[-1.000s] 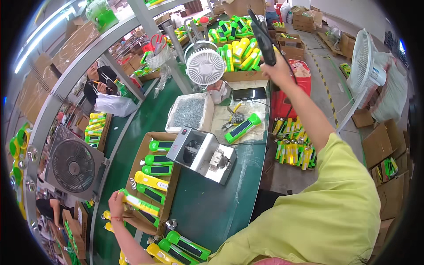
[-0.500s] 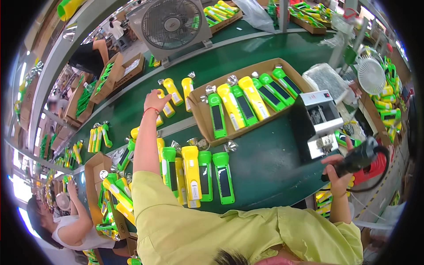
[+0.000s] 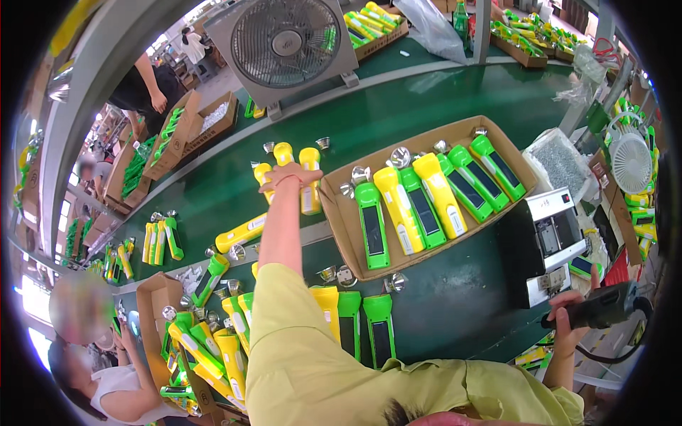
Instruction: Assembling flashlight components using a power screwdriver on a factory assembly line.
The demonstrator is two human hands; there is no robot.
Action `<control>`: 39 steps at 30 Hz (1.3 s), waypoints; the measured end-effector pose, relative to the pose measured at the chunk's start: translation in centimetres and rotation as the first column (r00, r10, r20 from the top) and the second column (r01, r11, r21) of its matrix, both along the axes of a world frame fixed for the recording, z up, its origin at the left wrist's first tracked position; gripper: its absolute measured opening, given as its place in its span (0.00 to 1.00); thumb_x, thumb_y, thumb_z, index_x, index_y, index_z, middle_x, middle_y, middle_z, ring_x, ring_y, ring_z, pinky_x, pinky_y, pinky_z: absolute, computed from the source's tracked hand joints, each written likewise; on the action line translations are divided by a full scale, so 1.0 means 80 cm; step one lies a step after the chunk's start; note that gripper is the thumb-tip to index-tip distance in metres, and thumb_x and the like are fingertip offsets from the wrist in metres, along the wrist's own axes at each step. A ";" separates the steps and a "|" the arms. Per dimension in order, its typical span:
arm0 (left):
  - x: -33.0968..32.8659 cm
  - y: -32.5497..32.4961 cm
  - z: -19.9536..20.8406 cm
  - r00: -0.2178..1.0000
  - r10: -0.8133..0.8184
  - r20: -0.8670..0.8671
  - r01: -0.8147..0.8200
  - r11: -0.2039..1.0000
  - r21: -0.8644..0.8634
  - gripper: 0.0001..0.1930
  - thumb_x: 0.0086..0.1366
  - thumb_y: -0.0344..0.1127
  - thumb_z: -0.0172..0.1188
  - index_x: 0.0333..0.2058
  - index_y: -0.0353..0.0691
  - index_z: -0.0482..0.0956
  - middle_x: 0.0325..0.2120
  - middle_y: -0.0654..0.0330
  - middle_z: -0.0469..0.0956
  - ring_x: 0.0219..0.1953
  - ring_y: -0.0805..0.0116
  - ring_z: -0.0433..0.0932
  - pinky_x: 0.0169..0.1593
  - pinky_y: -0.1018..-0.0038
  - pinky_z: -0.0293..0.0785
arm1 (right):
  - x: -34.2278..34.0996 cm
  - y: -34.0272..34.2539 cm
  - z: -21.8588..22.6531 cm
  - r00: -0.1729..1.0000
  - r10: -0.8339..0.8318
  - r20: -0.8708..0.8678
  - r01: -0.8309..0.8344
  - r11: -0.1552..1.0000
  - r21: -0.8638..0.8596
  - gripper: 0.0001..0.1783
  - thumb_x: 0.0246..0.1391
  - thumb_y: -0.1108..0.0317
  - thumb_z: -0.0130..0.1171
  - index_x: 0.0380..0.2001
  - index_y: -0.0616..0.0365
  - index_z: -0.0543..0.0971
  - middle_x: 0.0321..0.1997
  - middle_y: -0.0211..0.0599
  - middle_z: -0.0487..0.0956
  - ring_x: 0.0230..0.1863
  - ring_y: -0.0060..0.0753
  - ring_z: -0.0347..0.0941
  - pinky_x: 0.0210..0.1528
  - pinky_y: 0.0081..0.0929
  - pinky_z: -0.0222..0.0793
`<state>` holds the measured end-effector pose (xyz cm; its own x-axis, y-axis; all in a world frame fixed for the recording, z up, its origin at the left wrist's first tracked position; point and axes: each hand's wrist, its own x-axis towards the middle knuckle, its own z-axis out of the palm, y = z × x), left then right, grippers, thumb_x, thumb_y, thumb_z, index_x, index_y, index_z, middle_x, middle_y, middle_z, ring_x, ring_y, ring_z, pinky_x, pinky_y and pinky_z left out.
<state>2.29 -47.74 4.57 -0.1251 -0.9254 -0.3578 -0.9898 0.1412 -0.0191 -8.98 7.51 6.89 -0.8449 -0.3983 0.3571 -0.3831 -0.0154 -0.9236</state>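
A yellow flashlight [image 3: 310, 181] is touched, perhaps gripped, by the left hand [image 3: 288, 176]; a black power tool [image 3: 602, 307] is gripped by the right hand [image 3: 568, 319]

Hidden or unclear, this moment:
- Yellow torch [image 3: 310, 186], far side: my left grip [image 3: 290, 177] covers part of it.
- Dark power tool [image 3: 602, 307], right: my right grip [image 3: 568, 319] hides its handle.
- Near torches: lower ends behind my yellow sleeve [image 3: 298, 341].

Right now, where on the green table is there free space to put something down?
The widest bare patch of the green table lies between the grey fan and the cardboard tray. A smaller one sits before the tray, beside the metal machine. Around the left hand, loose torches crowd it.
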 end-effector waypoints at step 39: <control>0.390 0.244 0.047 0.967 -0.248 0.063 0.255 0.953 -0.165 0.32 0.46 0.69 0.54 0.29 0.42 0.82 0.31 0.51 0.79 0.51 0.49 0.67 0.55 0.56 0.62 | 0.045 0.045 -0.002 0.967 0.254 -0.006 -0.253 0.961 -0.114 0.44 0.46 0.81 0.50 0.65 0.61 0.43 0.29 0.36 0.75 0.22 0.17 0.67 0.27 0.15 0.65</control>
<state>33.47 -28.24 8.37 -0.3504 -0.9133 -0.2076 -0.9204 0.3768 -0.1039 -5.39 11.14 6.71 -0.7246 -0.5575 0.4051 -0.3450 -0.2155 -0.9136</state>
